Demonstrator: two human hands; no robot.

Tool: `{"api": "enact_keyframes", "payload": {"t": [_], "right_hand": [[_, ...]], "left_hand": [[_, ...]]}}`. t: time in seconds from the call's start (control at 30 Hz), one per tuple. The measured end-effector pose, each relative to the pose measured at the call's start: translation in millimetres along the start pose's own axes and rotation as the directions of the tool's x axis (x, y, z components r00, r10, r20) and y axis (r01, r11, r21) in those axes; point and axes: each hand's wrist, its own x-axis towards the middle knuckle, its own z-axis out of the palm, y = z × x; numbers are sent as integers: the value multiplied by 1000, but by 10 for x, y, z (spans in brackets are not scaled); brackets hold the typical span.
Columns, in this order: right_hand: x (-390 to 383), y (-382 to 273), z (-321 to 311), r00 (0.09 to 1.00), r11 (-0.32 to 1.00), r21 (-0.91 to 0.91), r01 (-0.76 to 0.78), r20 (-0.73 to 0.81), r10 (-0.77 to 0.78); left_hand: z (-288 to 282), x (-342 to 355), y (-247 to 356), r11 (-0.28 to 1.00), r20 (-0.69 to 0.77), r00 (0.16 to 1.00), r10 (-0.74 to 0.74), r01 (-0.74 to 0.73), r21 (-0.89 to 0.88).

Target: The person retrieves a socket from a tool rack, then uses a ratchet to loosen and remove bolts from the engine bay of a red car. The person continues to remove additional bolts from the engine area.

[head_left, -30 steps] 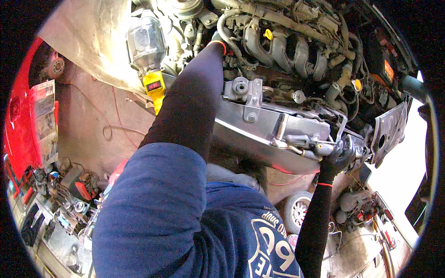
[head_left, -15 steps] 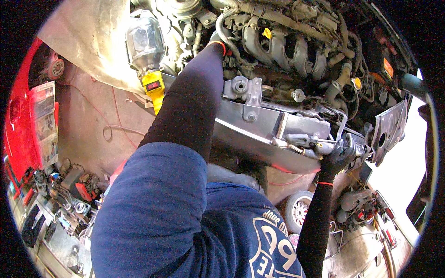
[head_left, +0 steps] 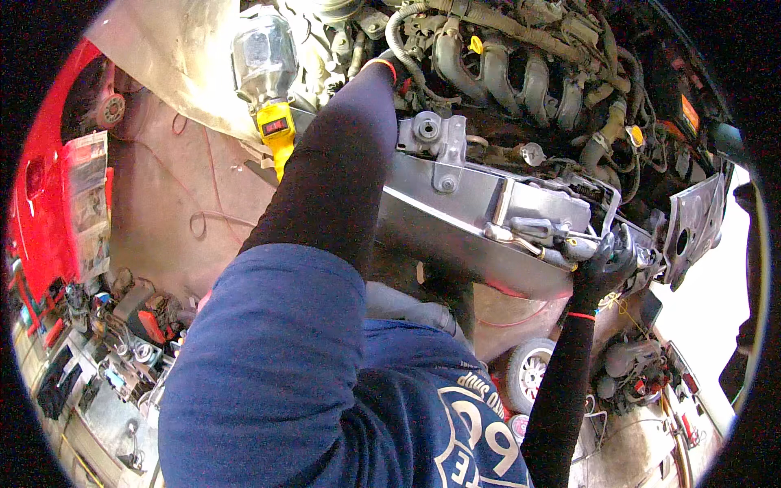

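Note:
My left hand [head_left: 390, 59], in a dark glove, reaches into the engine bay beside a ribbed hose [head_left: 394, 34]. Its fingers are hidden down among the engine parts. At the right, my gloved right hand [head_left: 604, 267] is closed over the edge of the metal front panel [head_left: 443, 224]. Right by it, tools lie on the panel: a ratchet [head_left: 498, 233] with a long handle and a screwdriver with a grey handle [head_left: 533, 228]. A metal mount bracket [head_left: 431, 134] is bolted to the panel between my two arms.
A yellow work light [head_left: 277, 130] with a clear head shines left of my left arm. Curved intake pipes [head_left: 496, 81] and a yellow dipstick loop [head_left: 477, 45] lie beyond. A red car body [head_left: 41, 179], a wheel [head_left: 530, 374] and loose parts [head_left: 138, 313] surround the bay.
The whole view has shifted slightly, so the engine bay sits a little farther right and down. Both hands keep their places, left among the engine parts and right at the panel.

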Motion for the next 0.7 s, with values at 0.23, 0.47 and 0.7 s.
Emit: {"api": "enact_keyframes", "payload": {"t": [0.23, 0.47, 0.7], "right_hand": [[5, 53, 6, 1000, 1000, 11, 11, -2, -11], [-23, 176, 77, 997, 995, 95, -39, -65, 45], [-113, -598, -333, 946, 964, 227, 136, -320, -58]], "left_hand": [[-160, -190, -261, 998, 21, 1000, 4, -5, 55], [-895, -1022, 413, 953, -197, 932, -304, 295, -73], [-1552, -2169, 2105, 641, -577, 320, -752, 149, -753]]}}
